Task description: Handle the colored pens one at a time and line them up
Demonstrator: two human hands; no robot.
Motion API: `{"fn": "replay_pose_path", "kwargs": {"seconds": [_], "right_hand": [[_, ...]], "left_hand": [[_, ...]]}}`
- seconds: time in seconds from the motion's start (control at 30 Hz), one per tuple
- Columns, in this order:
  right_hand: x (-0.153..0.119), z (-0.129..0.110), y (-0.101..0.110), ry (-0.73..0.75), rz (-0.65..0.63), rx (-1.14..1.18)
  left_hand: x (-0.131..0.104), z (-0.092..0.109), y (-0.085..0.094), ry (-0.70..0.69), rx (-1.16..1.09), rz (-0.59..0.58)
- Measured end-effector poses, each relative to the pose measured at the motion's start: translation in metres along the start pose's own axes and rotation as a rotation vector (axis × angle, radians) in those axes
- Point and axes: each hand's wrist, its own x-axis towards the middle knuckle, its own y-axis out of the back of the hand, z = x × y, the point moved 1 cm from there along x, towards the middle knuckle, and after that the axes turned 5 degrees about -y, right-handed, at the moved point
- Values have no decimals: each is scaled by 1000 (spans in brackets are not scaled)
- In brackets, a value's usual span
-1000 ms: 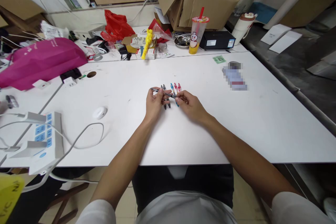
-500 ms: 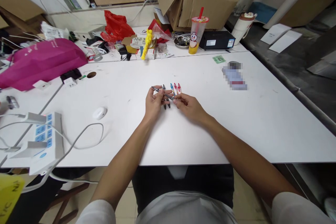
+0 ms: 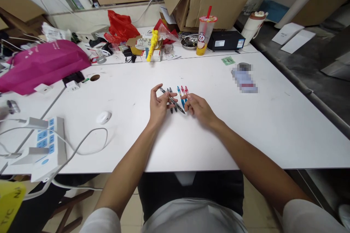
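dark pen (image 3: 176,105) aslant between thumb (image 3: 164,97) and fingers (image 3: 155,90) of left hand (image 3: 158,110)

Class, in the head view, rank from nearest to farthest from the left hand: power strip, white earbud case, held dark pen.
1. Dark pen: held in the left hand.
2. White earbud case: left of the hand.
3. Power strip: farther left.

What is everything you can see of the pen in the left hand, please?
The pen is slim, dark and shiny, perhaps plastic, with a tapered end. The left hand holds it aslant over the table, tapered end toward the lower right of the picture. The right hand is beside that end; whether it touches is unclear.
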Motion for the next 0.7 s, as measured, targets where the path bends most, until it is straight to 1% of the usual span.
{"fn": "replay_pose_path", "kwargs": {"seconds": [0.1,0.27,0.33,0.47,0.53,0.6,0.7], "right_hand": [[2,2,3,1,65,10],[0,0,6,33,67,-1],[-1,-2,6,57,16,-56],[-6,-4,1,155,-213,-220],[-8,-5,-3,220,-287,-274],[-9,-4,-5,258,-284,-314],[-6,-1,-3,261,-200,-403]], "left_hand": [[1,0,1,0,30,-25],[1,2,4,4,59,-45],[1,3,4,10,67,-57],[1,5,5,42,18,-23],[2,3,5,67,-12,-28],[3,-1,6,85,-25,-27],[8,-7,10,65,24,30]]}}
